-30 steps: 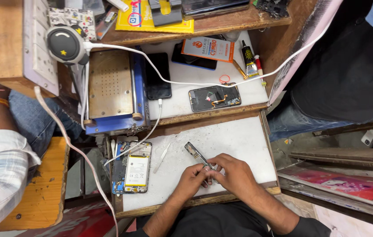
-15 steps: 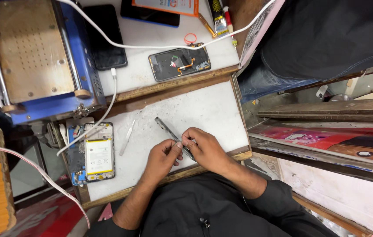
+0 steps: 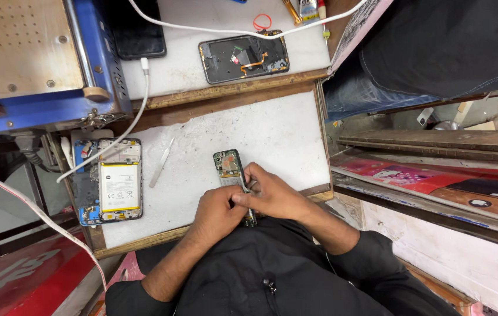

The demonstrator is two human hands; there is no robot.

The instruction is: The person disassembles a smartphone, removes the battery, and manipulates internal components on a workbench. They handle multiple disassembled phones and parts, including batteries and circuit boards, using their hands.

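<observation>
- Both hands are closed on one opened phone at the near edge of the white work board: the left hand curls its fingers around the lower end, and the right hand pinches a thin tool against the phone's right side.
- Only the top of the phone shows, a green circuit board with a pale strip below it; the lower half lies hidden under the hands, so the tool's tip cannot be made out.
- Compared with a moment ago the phone stands nearly square to the near edge instead of slanting toward the far left, and the hands have gathered closer over it; I judge the work has gone from positioning to fine prying or unscrewing.
- Left of the hands, slim metal tweezers lie loose on the board, well apart.
- At the board's left edge a second opened phone with a white battery rests face down, a white cable running to it.
- Farther off, on the upper shelf, a dark phone frame with an orange flex strip lies beside a blue heating plate machine.
</observation>
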